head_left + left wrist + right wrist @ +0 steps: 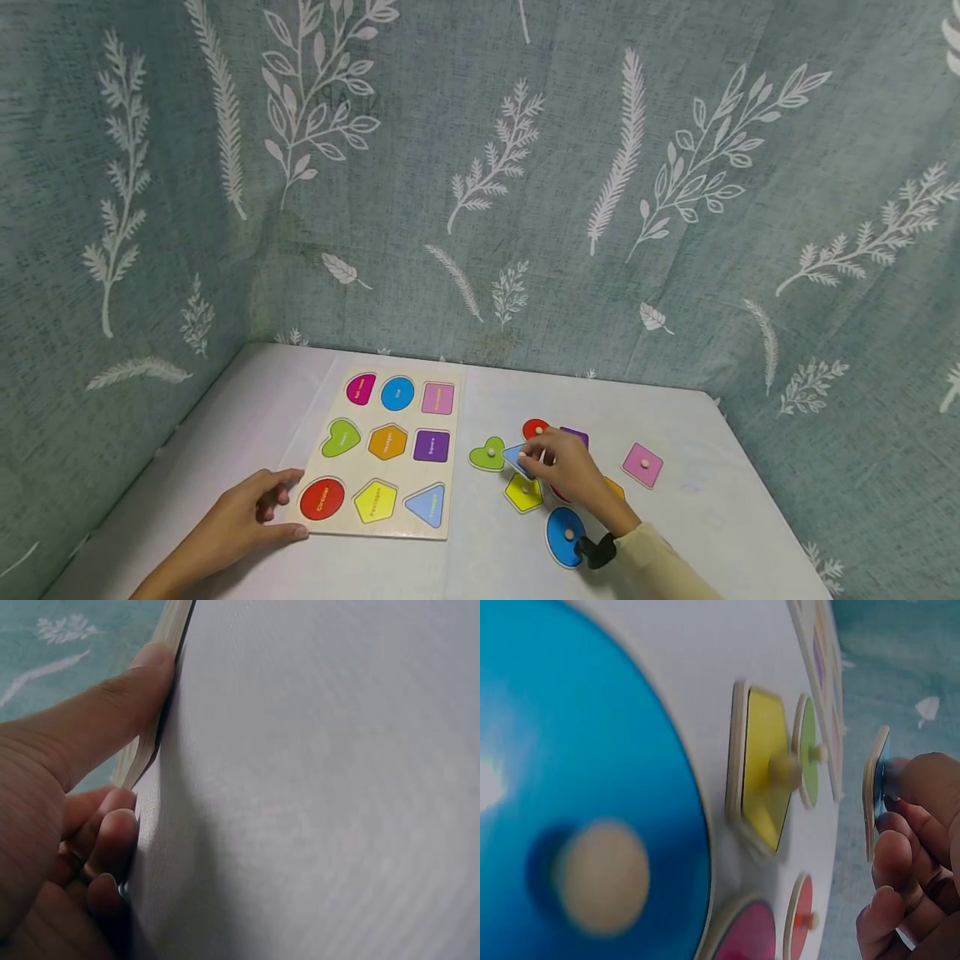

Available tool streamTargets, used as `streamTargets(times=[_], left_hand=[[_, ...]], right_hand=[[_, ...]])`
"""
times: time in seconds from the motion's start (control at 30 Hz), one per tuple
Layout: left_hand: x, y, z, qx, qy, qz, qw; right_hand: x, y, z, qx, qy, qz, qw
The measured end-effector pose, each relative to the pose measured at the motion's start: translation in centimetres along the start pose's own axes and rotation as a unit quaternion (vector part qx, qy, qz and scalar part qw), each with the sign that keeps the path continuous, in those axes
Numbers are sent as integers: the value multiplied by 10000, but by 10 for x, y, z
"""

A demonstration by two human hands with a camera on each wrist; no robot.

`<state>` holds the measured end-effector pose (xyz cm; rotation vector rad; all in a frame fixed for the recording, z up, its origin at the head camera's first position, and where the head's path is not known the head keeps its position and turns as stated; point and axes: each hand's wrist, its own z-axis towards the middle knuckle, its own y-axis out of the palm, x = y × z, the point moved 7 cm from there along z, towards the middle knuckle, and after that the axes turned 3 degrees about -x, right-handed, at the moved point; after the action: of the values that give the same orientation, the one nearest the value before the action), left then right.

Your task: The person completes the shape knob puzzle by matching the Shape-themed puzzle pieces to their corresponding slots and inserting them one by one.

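The right hand [567, 468] pinches the blue triangle [513, 455], apparently by its knob, above the table [720, 517] beside the board [405, 468]; the left hand [243, 517] grips the board's near left corner. The triangle should be light, stiff and sturdy, its smooth face perhaps slippery, so the knob seems the best hold. Nine shapes [387, 442] are printed on the one board. Eight other pieces lie loose: one heart [480, 456], pentagon [516, 493], oval [559, 533], and one red piece [531, 426], purple piece [577, 434], pink piece [636, 458], orange piece [617, 487] and magenta piece [748, 937].
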<state>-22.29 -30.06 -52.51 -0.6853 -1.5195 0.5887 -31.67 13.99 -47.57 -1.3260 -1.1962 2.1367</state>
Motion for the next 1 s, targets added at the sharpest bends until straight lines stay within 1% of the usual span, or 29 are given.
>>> streamTargets(times=[0.23,0.37,0.67,0.87,1.0], left_hand=[[1,1,2,-16,-32,-82,10000],[0,2,2,-48,1,-102,9999],[-1,0,3,-33,65,-93,9999],[0,0,2,-23,125,-104,9999],[-1,1,3,-34,81,-141,9999]], right_hand=[[-11,11,2,-214,-141,170,9995],[-15,17,3,-325,-205,253,9989],[-30,30,9,-338,-366,343,9982],[-39,42,12,-485,-357,458,9971],[-45,50,14,-544,-485,429,9964]])
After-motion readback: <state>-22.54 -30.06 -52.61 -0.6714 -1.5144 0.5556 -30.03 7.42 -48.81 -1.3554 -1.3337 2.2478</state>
